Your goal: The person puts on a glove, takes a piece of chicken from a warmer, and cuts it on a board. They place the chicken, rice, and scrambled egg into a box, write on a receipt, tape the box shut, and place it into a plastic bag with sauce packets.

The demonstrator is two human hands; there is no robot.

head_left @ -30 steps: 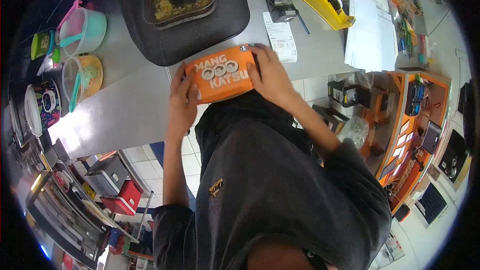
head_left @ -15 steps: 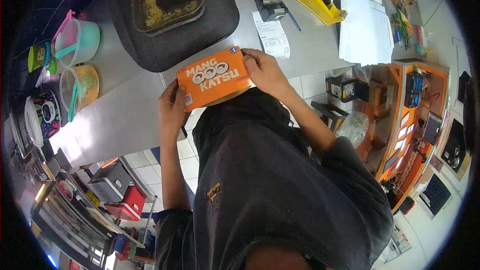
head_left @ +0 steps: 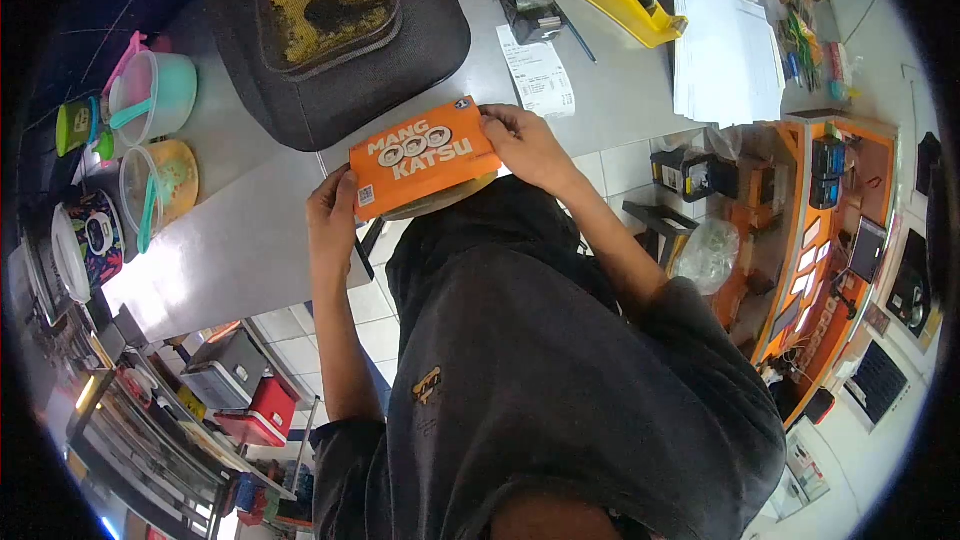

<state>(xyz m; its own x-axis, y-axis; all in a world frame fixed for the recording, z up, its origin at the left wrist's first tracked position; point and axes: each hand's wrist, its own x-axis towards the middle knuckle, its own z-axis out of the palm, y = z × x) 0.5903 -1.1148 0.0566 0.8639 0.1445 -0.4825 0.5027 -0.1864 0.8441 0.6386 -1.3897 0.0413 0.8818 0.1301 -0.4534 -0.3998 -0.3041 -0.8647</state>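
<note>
In the head view you hold the orange box (head_left: 420,155) by its ends over the near edge of the steel counter (head_left: 240,230). Your left hand (head_left: 333,210) clasps the end at 8 o'clock and your right hand (head_left: 525,145) pinches the end at 3 o'clock. Since a second ago the box has drifted toward 9 o'clock and tilted. Your fingers have come off its face, so the lettering, a code label and a tan layer beneath now show. The receipt (head_left: 540,70) lies at 1 o'clock of the box and the black cushion (head_left: 330,30) at 11 o'clock.
</note>
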